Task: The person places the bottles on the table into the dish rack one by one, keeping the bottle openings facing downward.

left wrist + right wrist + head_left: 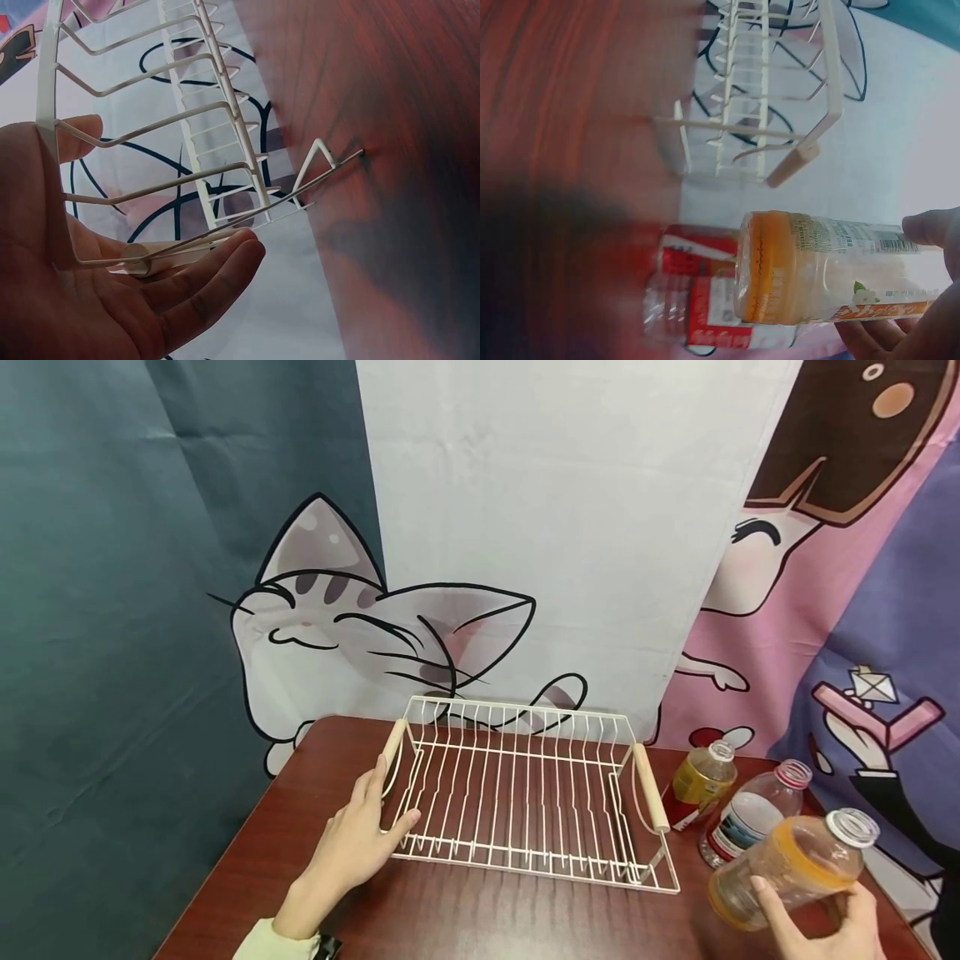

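A white wire dish rack (517,793) with wooden handles stands on the table. My left hand (356,831) rests on its left front corner, fingers stretched along the left handle and thumb over the front wires; the left wrist view shows the palm (97,307) against the frame. At the lower right, my right hand (832,927) grips a clear plastic bottle (787,868) with an orange band, tilted, its open mouth pointing up and right. The bottle's label and orange base (769,266) show in the right wrist view; its lower end faces away from the hand.
Right of the rack stand two more uncapped bottles: one with a yellow and red label (697,785), and a clear one with a red-and-white label (753,814). The brown table (465,914) meets a printed cloth backdrop (585,527) behind the rack.
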### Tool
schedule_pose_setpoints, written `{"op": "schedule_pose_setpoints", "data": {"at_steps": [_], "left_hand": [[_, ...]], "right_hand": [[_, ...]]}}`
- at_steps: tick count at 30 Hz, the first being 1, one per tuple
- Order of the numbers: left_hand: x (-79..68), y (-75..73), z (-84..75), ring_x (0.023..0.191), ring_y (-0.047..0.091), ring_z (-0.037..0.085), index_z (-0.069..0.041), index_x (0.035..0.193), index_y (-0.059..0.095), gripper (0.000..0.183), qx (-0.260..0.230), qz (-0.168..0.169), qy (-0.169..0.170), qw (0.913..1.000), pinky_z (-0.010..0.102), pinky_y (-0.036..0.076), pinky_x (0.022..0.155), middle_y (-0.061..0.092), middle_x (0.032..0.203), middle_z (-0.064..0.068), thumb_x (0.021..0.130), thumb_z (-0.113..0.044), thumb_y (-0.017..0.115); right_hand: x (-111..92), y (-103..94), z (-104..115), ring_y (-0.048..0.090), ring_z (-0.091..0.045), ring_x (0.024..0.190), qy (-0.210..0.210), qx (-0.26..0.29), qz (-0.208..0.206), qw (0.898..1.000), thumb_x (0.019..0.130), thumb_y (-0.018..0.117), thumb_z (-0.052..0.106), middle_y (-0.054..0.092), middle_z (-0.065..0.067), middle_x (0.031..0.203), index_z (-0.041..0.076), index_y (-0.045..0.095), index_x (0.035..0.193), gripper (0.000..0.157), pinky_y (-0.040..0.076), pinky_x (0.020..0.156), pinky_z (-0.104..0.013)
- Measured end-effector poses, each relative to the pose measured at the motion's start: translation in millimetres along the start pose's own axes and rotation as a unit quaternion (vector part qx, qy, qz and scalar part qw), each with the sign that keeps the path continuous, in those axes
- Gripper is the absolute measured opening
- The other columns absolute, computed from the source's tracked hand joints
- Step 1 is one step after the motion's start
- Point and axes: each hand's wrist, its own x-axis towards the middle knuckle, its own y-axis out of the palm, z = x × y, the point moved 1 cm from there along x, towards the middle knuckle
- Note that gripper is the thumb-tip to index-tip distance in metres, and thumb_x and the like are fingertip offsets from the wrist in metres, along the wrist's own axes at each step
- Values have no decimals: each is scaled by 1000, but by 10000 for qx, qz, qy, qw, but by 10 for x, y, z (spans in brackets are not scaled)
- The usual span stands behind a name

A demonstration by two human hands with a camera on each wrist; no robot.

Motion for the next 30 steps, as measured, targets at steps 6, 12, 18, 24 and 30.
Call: {"op": "schedule_pose_setpoints", "data": {"at_steps": [6,12,18,24,30], "left_hand": [[-1,2,1,110,74,50,-3,177,16,103,56,-56,40,10000,68,57,92,39,170,25,107,-54,70],[14,6,0,108,74,49,-2,177,17,101,13,-60,89,9999,67,58,90,39,170,25,107,-51,72],[6,8,23,110,74,49,-5,178,16,101,-75,-62,99,9999,66,58,90,37,171,24,107,-51,72],[14,-2,32,111,74,49,-8,178,17,100,-91,-123,161,9998,67,58,91,37,172,23,107,-51,72],[16,-7,35,112,73,49,-10,179,18,98,-84,-96,145,9998,67,57,92,35,173,22,107,-51,71]], "right_hand": [[-100,-70,195,54,-54,133,-619,-651,179,9958,94,87,31,57,-35,145,-5,48,158,83,39,114,-35],[-170,-62,314,57,-56,131,-1464,-617,-13,9873,88,90,26,63,-32,143,2,59,151,74,37,114,-41],[-190,29,391,59,-8,128,-2835,143,-236,9586,81,94,25,71,-18,134,6,70,145,71,34,115,-31],[-81,215,444,45,16,129,-5034,791,-498,8590,97,63,79,72,-24,115,-4,77,129,89,23,113,-18],[-100,281,516,57,-36,109,-5618,507,-345,8250,104,57,72,71,-25,117,4,80,128,75,19,117,-29]]}}
